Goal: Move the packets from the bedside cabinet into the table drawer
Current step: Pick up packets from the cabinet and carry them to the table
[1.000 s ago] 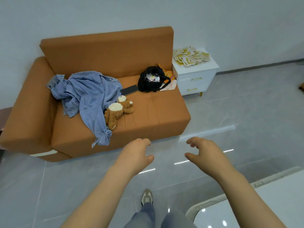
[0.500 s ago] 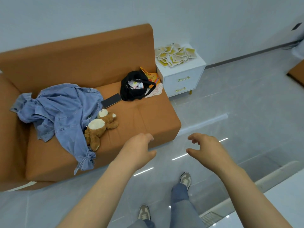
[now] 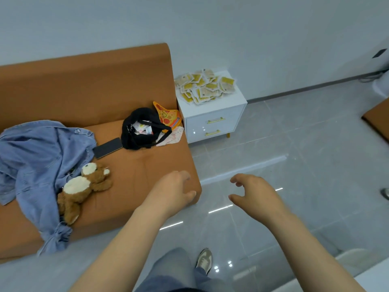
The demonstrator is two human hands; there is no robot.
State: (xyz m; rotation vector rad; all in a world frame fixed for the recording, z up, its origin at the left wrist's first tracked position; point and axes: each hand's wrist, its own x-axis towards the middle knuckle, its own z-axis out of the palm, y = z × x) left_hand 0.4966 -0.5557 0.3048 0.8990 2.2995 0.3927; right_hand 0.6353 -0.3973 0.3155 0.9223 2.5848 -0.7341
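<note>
Several yellow-and-white packets (image 3: pixel 205 86) lie in a loose heap on top of a white bedside cabinet (image 3: pixel 235 102) with two gold-handled drawers, against the far wall beside the sofa. My left hand (image 3: pixel 171 193) is stretched forward over the sofa's front corner, fingers loosely curled, holding nothing. My right hand (image 3: pixel 254 194) reaches out over the floor, fingers apart and empty. Both hands are well short of the cabinet. The table drawer is not in view.
An orange sofa (image 3: pixel 84 85) fills the left, carrying a blue denim shirt (image 3: pixel 40 157), a teddy bear (image 3: pixel 84 186), a phone (image 3: pixel 107 147) and a black bag (image 3: pixel 143 128). Grey tiled floor (image 3: pixel 305 165) lies between me and the cabinet. A white table edge (image 3: pixel 372 278) shows at bottom right.
I have walked closer to the sofa and cabinet; both look larger. My feet have stepped, and both empty hands stay outstretched in front.
</note>
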